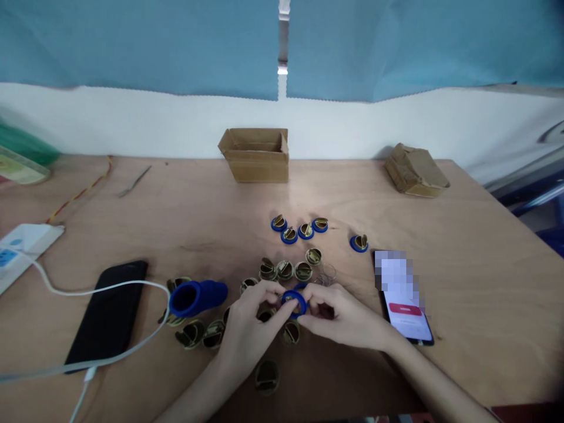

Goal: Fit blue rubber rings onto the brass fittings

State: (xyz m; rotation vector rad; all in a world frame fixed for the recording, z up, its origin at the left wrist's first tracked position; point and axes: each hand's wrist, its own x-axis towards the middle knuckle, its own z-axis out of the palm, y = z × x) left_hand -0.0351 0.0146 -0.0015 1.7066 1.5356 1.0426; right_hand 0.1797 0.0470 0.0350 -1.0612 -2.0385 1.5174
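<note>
A blue ring (pixel 303 301) well in front of the open cardboard box (pixel 259 167)

The left hand (pixel 252 317) pinches the blue ring between its fingers. The right hand (pixel 339 311) curls its fingers at the ring's edge; whether they grip it, I cannot tell. Brass-coloured round fittings (pixel 285 270) lie on the bench (pixel 198 211) in front of the box, with blue-rimmed fittings (pixel 289 235) nearer to it.

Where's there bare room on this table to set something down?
Bare tabletop lies between the open cardboard box and black phone, and right of the lit phone. It's crowded around the left hand and right hand, with metal pieces and the blue cylinder nearby.
</note>
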